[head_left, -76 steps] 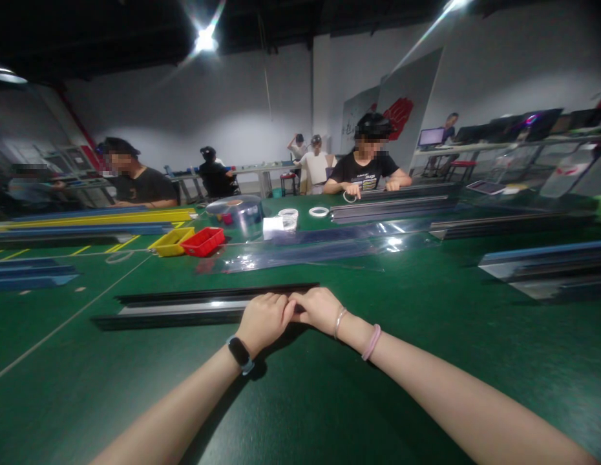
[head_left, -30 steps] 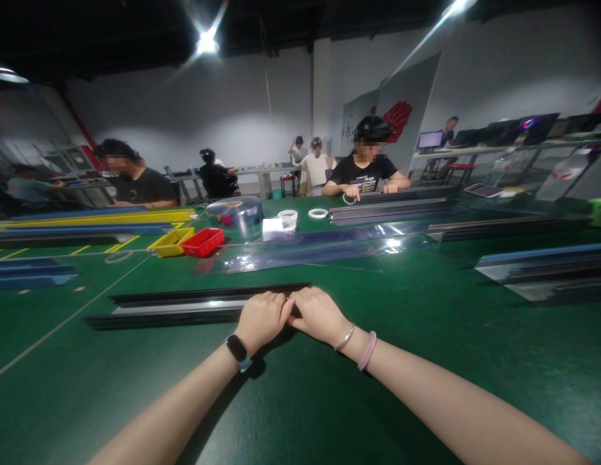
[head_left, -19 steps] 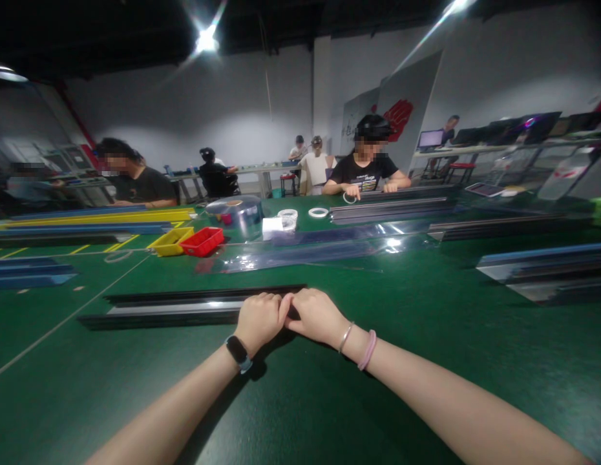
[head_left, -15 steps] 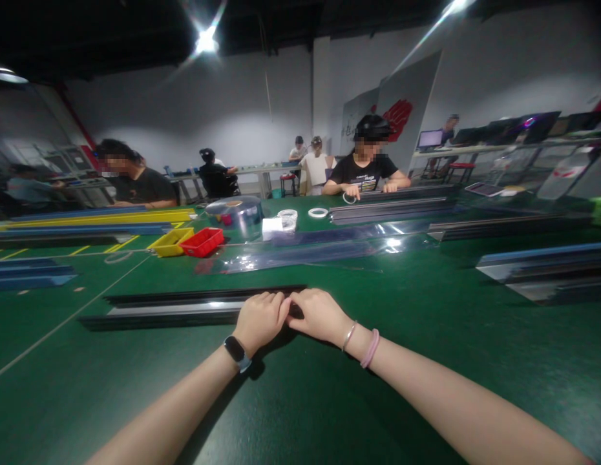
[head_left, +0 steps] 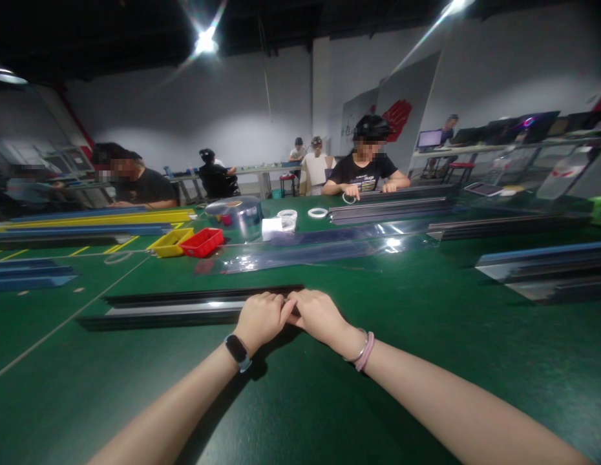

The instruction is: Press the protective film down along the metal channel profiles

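Observation:
A long black channel-shaped profile [head_left: 174,319] with a pale, shiny inner strip lies on the green table [head_left: 300,400], running left to right. At its right end my left hand [head_left: 262,318] grips it, fingers curled over the far side and thumb on the near side. Right beside it, my right hand [head_left: 320,313] is closed around the very end of the same profile. The two hands touch at thumbs and fingertips, and they cover the profile's end, so any small part between the fingers is hidden.
Beyond the profile lie clear plastic strips [head_left: 300,257], a red bin [head_left: 202,242] and a yellow bin [head_left: 171,243]. Blue profiles [head_left: 543,261] rest at the right, more blue ones [head_left: 31,274] at the left. Across the table a co-worker [head_left: 366,169] handles dark profiles and a white ring.
My right hand has shifted slightly at the profile's end, its wrist turning so that the bracelet and pink band slid together. The left hand and the profile have hardly moved.

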The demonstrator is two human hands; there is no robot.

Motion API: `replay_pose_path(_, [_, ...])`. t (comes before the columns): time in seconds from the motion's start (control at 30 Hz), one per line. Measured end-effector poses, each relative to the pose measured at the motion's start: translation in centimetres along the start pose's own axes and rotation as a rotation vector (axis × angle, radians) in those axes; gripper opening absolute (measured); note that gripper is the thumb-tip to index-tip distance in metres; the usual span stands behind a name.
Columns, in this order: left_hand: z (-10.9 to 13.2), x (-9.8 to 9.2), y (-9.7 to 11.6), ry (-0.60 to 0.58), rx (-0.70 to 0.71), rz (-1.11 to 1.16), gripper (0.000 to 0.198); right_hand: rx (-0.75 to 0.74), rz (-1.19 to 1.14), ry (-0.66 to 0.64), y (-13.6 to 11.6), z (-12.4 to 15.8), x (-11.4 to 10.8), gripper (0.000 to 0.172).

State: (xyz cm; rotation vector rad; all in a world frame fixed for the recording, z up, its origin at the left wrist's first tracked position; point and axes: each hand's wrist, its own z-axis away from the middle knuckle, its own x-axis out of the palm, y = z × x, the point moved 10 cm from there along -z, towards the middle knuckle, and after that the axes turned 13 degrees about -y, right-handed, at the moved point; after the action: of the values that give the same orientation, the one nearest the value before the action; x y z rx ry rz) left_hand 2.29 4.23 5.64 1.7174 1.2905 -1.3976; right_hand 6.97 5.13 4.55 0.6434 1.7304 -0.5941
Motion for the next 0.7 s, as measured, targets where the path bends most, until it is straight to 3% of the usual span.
replay_pose_path(0.23, [0.27,0.31,-0.26,-0.013,0.010,0.014,0.038,-0.012,0.021,0.031,-0.18,0.06,-0.08,0.036])
replay_pose_path(0.7, [0.27,0.00,-0.12,0.013,0.024,0.021,0.030,-0.007,0.024,0.075,-0.32,0.31,-0.60,0.023])
